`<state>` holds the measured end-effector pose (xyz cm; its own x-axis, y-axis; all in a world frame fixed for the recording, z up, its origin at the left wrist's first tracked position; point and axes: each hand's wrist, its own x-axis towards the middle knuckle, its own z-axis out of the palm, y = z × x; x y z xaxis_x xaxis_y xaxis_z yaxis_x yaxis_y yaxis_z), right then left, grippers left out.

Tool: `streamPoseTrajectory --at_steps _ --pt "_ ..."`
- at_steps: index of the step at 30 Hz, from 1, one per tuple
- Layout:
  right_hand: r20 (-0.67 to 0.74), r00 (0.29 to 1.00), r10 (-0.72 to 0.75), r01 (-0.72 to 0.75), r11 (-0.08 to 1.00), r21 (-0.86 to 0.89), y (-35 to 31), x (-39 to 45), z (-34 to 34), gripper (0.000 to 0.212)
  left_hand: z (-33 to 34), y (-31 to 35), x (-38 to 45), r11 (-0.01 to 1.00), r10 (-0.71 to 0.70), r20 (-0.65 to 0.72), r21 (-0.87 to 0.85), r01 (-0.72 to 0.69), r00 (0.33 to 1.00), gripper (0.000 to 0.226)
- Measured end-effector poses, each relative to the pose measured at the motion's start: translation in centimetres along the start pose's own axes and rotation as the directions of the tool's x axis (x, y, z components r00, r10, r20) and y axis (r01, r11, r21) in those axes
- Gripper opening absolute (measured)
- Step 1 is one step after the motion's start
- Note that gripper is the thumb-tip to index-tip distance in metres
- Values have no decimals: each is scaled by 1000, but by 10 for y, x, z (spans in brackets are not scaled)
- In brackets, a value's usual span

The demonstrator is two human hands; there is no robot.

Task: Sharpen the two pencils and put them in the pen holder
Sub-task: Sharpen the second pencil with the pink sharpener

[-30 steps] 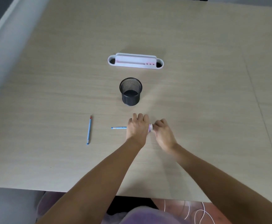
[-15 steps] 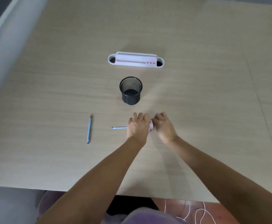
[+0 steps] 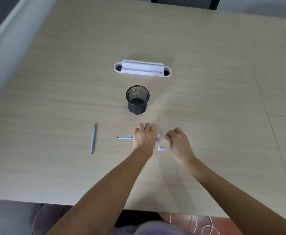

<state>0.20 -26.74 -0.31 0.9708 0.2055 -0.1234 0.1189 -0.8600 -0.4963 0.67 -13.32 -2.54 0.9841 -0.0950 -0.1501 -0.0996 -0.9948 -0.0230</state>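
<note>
A blue pencil [image 3: 93, 139] with a red tip lies alone on the table, left of my hands. A second blue pencil [image 3: 125, 138] sticks out leftward from under my left hand [image 3: 144, 138]. That hand is clamped over a small white and purple sharpener, of which only the crank [image 3: 159, 145] shows. My right hand [image 3: 179, 143] hovers just right of the crank with fingers loosely curled, holding nothing and clear of it. The black mesh pen holder [image 3: 137, 107] stands upright beyond my hands and looks empty.
A white and pink desk organiser [image 3: 142, 69] sits behind the pen holder. The wooden table [image 3: 223, 116] ends near my body; a wall runs along the left. A dark chair back [image 3: 184, 2] is at the far edge. White cable [image 3: 205, 226] lies on the floor.
My right hand has let go of the sharpener's crank and moved a little to the right. The crank now hangs down in plain view. My left hand and both pencils stayed put.
</note>
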Motion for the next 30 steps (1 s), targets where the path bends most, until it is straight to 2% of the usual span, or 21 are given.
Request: streamPoseTrajectory --at_steps 2,4,10,12,14,15,17,19,21,23,25,28,30 --pt "179 984 -15 22 999 -36 13 -14 11 13 6 0 0 1000 0 10 -11 0 1000 46" --pt "277 958 -72 88 995 -46 14 -23 24 15 9 0 1 999 4 2 -35 -4 1000 47" --pt "320 931 -179 249 949 -195 9 -19 15 11 7 0 2 999 7 7 -45 -7 1000 46" --pt "292 914 -282 340 925 -171 3 -11 -2 21 10 -1 2 999 11 -7 -47 -12 1000 38" --pt "271 866 -420 482 846 -230 2 4 -17 28 11 0 3 997 16 -13 -71 -17 1000 33" --pt "270 881 -388 450 862 -231 1 12 -24 23 11 0 4 997 12 -10 -75 -13 1000 35" --pt "215 906 -366 394 912 -110 5 29 -29 13 9 0 4 1000 -1 -15 -31 0 1000 46" --pt "203 917 -344 354 935 -16 9 43 -26 14 8 0 2 1000 11 -30 -14 -11 999 50" --pt "192 916 -353 376 921 -99 15 56 -14 11 8 -1 1 1000 25 -66 -11 -26 997 44" --pt "220 927 -304 348 915 -204 16 58 2 6 5 -1 1 1000 22 -46 2 -21 999 44" --pt "228 916 -329 387 875 -291 18 46 19 18 7 0 2 1000 17 -19 -9 -17 1000 45" --pt "128 935 -332 354 904 -242 20 5 36 34 6 2 3 1000 -7 27 -16 7 1000 50" --pt "68 949 -308 315 935 -164 22 -20 38 30 5 2 3 1000 0 47 -3 0 999 53"
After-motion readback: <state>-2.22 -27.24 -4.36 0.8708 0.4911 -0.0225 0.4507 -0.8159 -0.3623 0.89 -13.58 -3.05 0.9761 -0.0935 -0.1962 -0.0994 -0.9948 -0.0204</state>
